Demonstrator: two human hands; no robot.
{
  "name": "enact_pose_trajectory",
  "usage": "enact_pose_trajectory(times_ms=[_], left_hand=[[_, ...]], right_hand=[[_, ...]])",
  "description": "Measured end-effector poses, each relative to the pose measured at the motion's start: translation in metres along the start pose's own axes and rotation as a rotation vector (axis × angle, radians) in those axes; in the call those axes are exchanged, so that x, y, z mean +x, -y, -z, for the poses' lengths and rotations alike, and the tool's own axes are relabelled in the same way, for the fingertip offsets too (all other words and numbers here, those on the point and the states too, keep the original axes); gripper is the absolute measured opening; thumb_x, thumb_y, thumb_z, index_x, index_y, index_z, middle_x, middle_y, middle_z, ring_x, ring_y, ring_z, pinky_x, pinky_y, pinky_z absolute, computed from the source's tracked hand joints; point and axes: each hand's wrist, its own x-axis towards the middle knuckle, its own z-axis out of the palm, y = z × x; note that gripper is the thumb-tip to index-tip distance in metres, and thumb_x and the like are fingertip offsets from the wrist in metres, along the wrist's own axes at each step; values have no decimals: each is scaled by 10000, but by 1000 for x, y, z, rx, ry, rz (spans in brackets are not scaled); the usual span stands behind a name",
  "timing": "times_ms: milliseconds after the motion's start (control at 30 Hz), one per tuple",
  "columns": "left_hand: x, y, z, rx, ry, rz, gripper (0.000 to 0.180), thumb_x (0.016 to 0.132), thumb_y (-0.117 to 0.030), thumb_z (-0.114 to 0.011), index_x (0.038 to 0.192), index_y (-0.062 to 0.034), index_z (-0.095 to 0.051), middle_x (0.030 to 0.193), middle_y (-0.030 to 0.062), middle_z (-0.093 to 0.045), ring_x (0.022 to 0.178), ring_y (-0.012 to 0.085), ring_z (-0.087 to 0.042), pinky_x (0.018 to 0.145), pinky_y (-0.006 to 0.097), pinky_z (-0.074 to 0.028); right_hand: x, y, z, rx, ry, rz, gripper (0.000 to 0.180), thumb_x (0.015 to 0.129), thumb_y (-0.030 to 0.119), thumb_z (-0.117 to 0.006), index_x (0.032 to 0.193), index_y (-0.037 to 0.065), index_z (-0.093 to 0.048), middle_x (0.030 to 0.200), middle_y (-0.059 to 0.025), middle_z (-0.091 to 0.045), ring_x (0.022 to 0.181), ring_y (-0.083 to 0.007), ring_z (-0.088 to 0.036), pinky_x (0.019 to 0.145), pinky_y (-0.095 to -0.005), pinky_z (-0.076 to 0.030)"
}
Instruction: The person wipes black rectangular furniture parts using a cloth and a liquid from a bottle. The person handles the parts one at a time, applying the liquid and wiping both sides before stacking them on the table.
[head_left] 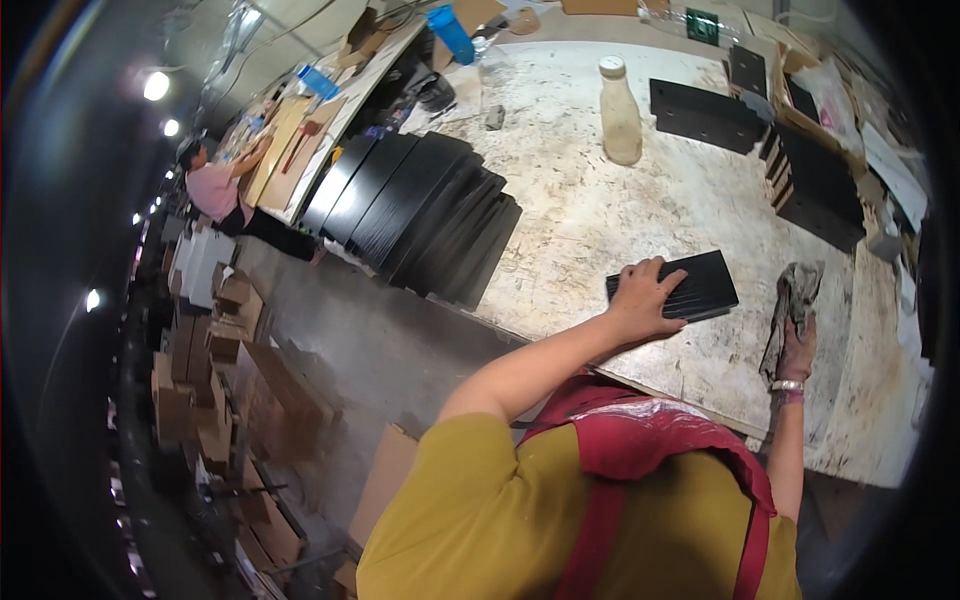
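Nearest, right hand (797, 348) clenched in a grip on a crumpled grey rag (795, 300), just right of the flat black ribbed rectangular panel (680, 284). Left hand (642, 297) pressed flat, fingers spread, on that panel's left end, lying on the scuffed white surface (600, 215). Left of the panel, a fanned stack of long black boards (420, 210). Beyond the panel, a pale plastic bottle (619, 112) standing upright

Black ribbed panel (685, 285): flat, rectangular, lying face-up under your left hand (640, 300), whose fingers press its near-left end. Grey rag (795, 300): crumpled, stained, held in your right hand (797, 352), trailing forward, just right of the panel.
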Motion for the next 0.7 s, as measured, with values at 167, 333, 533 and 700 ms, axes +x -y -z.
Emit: enact_pose_trajectory(times_ms=[167, 333, 533, 700], left_hand=[[-35, -2, 171, 192, -389, -66, 687, 634, -336, -805, 1210, -48, -567, 1148, 179, -587, 1097, 338, -550, 932, 424, -451], [-93, 71, 351, 422, -601, 298, 653, 751, -302, -753, 1301, -55, -503, 1241, 197, -565, 1118, 314, -567, 963, 379, -435], [-144, 246, 415, 737, -450, 766, 766, 691, -604, -676, 1337, -229, -506, 1230, 160, -563, 1159, 343, -531, 961, 464, -424], [-140, 299, 397, 326, -304, 891, 855, 697, -657, -671, 1363, -157, -481, 1278, 190, -536, 1198, 338, -507, 1004, 409, -405]], right_hand=[[-2, 9, 17, -464, 58, 98, 474, 913, 158, -564, 1351, 19, -449, 1365, -217, -448, 1239, -284, -457, 1040, -338, -338], [2, -1, 16, -449, 49, 133, 437, 913, 182, -558, 1321, 43, -484, 1408, -213, -404, 1261, -341, -426, 1053, -362, -322], [-11, 38, 1, -299, 2, 3, 602, 863, 126, -645, 1382, -24, -379, 1370, -197, -455, 1252, -308, -444, 1039, -366, -357], [-15, 30, 10, -391, -33, 7, 571, 880, 97, -621, 1386, -9, -378, 1387, -186, -436, 1259, -289, -431, 1023, -356, -382]])
